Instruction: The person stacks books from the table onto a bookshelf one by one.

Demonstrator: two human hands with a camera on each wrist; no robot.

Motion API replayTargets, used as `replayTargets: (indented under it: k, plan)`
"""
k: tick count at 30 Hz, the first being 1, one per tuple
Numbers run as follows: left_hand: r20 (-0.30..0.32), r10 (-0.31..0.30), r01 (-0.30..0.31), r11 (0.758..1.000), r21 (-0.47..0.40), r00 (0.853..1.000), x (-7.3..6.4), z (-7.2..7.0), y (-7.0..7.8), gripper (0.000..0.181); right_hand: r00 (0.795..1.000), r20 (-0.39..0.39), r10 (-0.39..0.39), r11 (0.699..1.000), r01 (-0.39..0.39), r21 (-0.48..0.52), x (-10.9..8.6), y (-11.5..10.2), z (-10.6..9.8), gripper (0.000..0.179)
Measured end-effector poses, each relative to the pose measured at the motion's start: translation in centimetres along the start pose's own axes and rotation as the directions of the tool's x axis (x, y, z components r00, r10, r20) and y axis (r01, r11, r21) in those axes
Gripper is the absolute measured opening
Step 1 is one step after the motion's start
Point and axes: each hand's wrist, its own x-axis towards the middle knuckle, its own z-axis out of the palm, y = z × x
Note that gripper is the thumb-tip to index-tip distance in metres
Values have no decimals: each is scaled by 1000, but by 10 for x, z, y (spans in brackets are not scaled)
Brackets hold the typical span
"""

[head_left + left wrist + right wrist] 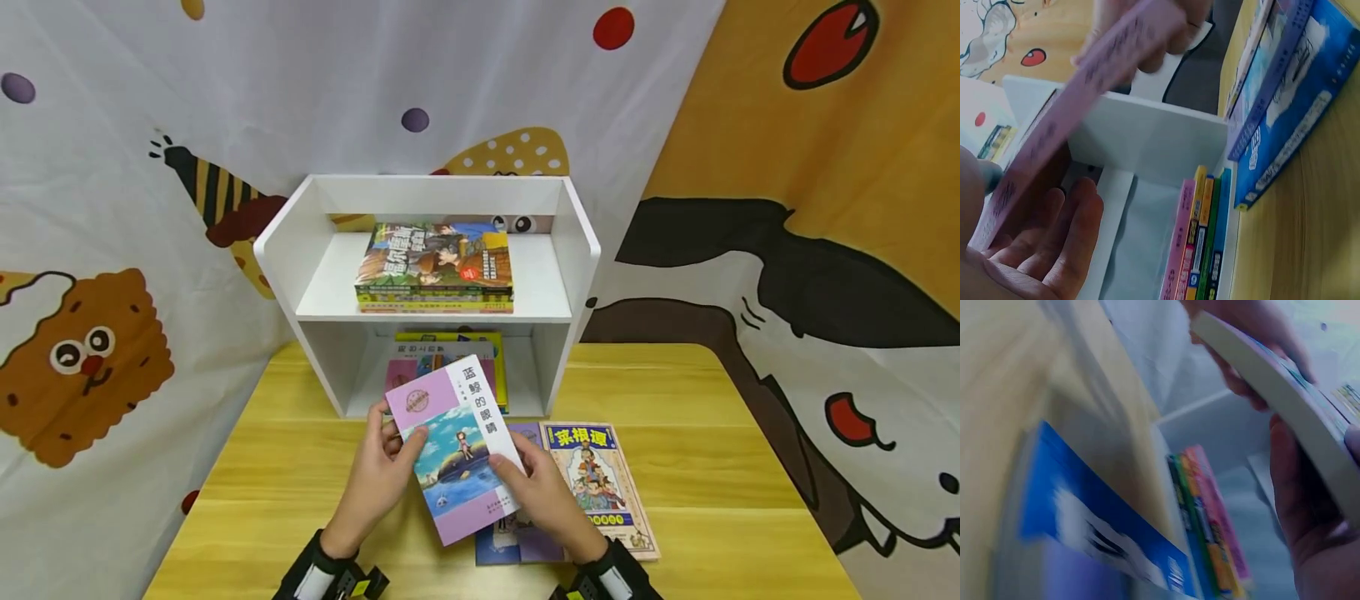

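In the head view, my left hand and right hand pinch a pink book from either side, thumbs on its cover, just below the frame's centre. Behind it stands a white shelf with a stack of books on its upper level; a cream book lies at the lower right.

In the left wrist view, the spine slants from top centre to lower left, my left fingers behind it.

In the right wrist view, the book's page edges fill the upper right, my right fingers underneath; a blue book blurs lower left.
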Motion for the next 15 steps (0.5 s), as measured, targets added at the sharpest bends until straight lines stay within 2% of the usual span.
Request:
replayTargets:
  k: [4, 8, 11, 15]
  plan:
    - [-3, 30, -30, 999, 27, 1000, 2, -9, 0, 55, 998, 64, -19, 995, 25, -94, 1, -15, -15, 36]
    - [63, 51, -56, 995, 79, 997, 4, -14, 3, 56, 988, 157, -2, 982, 31, -185, 3, -30, -31, 38]
    - [116, 36, -49, 992, 114, 993, 4, -15, 6, 52, 976, 217, 18, 979, 27, -201, 5, -39, -43, 37]
    - [152, -7, -9, 994, 110, 988, 4, -13, 7, 46, 961, 275, 39, 975, 23, -221, 9, -50, -55, 34]
